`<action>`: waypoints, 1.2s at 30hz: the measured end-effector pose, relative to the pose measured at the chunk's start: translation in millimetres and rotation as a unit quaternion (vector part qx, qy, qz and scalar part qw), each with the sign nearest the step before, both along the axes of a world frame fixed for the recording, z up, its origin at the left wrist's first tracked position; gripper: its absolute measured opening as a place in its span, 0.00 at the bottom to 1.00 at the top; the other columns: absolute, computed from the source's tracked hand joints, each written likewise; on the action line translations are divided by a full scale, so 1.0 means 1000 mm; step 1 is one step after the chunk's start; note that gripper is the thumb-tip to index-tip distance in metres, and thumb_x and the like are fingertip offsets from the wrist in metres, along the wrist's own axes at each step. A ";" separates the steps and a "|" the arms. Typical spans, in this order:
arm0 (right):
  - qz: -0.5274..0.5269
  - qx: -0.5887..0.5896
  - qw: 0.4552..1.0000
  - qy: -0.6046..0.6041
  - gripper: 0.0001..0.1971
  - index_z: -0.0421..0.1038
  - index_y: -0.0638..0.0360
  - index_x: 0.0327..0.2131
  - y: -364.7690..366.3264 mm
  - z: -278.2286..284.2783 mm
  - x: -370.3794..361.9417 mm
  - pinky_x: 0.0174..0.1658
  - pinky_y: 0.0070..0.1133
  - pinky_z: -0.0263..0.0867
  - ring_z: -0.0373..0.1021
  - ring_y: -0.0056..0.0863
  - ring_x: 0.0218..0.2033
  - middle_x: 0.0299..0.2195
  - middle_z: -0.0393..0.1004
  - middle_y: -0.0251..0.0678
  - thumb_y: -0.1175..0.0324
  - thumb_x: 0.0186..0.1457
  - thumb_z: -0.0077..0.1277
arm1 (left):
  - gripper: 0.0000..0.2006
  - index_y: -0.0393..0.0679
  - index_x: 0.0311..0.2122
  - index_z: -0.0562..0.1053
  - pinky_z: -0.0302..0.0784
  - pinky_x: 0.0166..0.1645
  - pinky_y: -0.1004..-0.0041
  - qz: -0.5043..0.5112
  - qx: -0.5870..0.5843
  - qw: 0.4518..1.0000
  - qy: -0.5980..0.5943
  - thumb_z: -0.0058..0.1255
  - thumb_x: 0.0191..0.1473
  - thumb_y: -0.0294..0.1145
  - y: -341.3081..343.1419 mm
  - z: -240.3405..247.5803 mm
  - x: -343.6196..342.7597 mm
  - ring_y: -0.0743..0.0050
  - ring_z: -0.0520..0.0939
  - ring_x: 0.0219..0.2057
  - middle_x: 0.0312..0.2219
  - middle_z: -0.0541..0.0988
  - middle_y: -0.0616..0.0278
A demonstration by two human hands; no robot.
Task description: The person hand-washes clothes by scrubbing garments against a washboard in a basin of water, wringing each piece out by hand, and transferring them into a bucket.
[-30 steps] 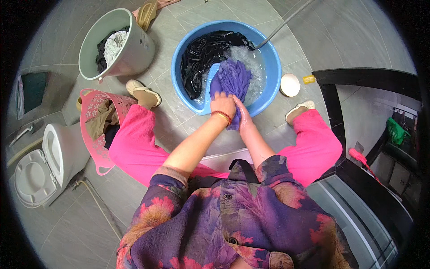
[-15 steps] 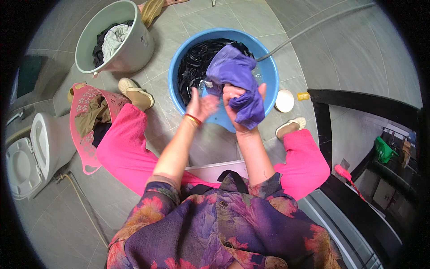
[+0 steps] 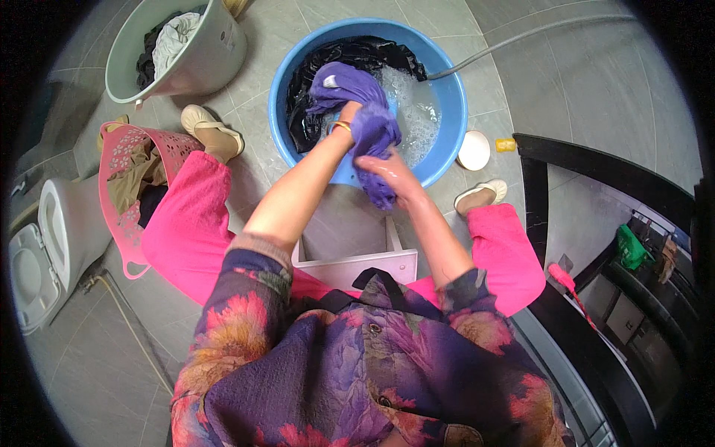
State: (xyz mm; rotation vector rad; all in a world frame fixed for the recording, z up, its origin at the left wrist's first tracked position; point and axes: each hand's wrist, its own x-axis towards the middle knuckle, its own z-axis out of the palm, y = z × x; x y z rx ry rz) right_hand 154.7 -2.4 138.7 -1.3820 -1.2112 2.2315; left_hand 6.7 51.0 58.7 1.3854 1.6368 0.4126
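Note:
A purple garment hangs bunched and twisted over a round blue tub. My left hand grips its upper part, and folds of the cloth hide most of the fingers. Lower down, my right hand is wet and closed round the hanging end, near the tub's front rim. Dark, wet clothing lies along the left and back of the tub. Foamy water shows on the right side, and a grey hose reaches over the rim.
At the far left stands a pale green bucket of clothes; nearer is a tilted pink basket with clothes. A white bowl and a yellow item are right of the tub. A toilet is at left, a black frame at right.
My left hand, earlier apart with fingers spread, now holds the purple garment too. The garment has shifted left and is drawn into a narrower, twisted bunch.

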 end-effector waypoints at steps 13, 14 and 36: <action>-0.158 -0.468 0.755 0.432 0.31 0.58 0.68 0.46 -0.008 -0.016 0.018 0.27 0.20 0.59 0.60 0.23 0.21 0.25 0.63 0.35 0.47 0.50 0.42 | 0.38 0.35 0.41 0.68 0.75 0.35 0.73 0.305 -0.276 0.732 -0.543 0.33 0.47 0.67 -0.056 -0.022 -0.042 0.69 0.78 0.32 0.36 0.76 0.52; -0.151 -0.473 0.751 0.435 0.31 0.58 0.68 0.46 -0.009 -0.002 0.008 0.27 0.20 0.59 0.60 0.23 0.21 0.25 0.63 0.35 0.47 0.50 0.42 | 0.41 0.34 0.42 0.67 0.75 0.35 0.71 0.318 -0.258 0.669 -0.620 0.30 0.46 0.70 -0.073 -0.027 -0.039 0.67 0.79 0.32 0.36 0.76 0.53; 0.184 -0.069 0.980 -0.043 0.23 0.66 0.62 0.38 0.035 0.035 0.024 0.31 0.26 0.65 0.69 0.31 0.26 0.27 0.71 0.39 0.53 0.44 0.50 | 0.11 0.35 0.33 0.74 0.75 0.36 0.72 0.280 -0.197 0.792 -0.505 0.56 0.43 0.28 -0.032 0.067 0.012 0.73 0.78 0.29 0.28 0.77 0.59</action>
